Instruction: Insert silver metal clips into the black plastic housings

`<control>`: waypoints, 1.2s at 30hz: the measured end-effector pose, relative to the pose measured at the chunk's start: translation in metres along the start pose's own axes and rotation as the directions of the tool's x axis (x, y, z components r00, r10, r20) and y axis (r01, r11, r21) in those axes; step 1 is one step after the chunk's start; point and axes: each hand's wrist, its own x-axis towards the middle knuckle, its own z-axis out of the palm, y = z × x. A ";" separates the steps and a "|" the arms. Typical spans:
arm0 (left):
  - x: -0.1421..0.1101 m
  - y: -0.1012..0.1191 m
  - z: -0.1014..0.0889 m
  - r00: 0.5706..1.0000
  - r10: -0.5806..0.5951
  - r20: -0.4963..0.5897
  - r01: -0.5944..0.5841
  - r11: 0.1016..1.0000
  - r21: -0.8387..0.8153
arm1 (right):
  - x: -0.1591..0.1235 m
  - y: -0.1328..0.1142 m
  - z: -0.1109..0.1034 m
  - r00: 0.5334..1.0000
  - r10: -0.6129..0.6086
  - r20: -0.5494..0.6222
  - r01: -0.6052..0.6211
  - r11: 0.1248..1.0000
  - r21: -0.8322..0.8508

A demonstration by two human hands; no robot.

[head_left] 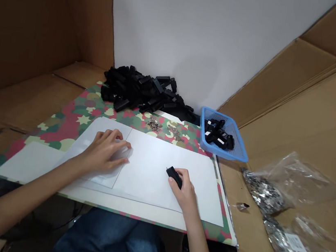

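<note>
My right hand point(186, 190) grips a small black oblong block point(175, 177) with a thin pin-like tip at its far end, just above the white paper point(153, 165). My left hand point(107, 151) hovers over or rests on a clear sheet point(110, 178) lying on the paper's left part. Its fingers are spread and slightly curled, with nothing visible between them. Beyond the paper lie two little heaps of small metal pieces, a brighter heap point(153, 124) and a duller heap point(174, 133).
A large pile of black plastic parts point(142, 89) lies along the wall. At the back right stands a blue basket point(239, 150) with several black parts in it. Clear bags of metal pieces point(266, 194) lie on cardboard point(243, 231) to the right. Cardboard walls flank both sides.
</note>
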 end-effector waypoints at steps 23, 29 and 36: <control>0.013 0.001 0.002 0.968 -0.206 0.143 0.234 0.947 -0.218 | -0.001 0.001 0.002 0.999 0.015 -0.043 -0.014 1.000 0.026; 0.026 0.000 0.003 0.932 -0.321 0.171 0.357 0.895 -0.268 | -0.001 0.002 0.001 0.998 0.002 -0.058 -0.001 0.999 0.032; 0.024 -0.013 -0.001 0.952 -0.263 0.158 0.306 0.840 -0.447 | 0.000 0.005 0.003 0.998 -0.021 -0.051 0.024 0.998 0.052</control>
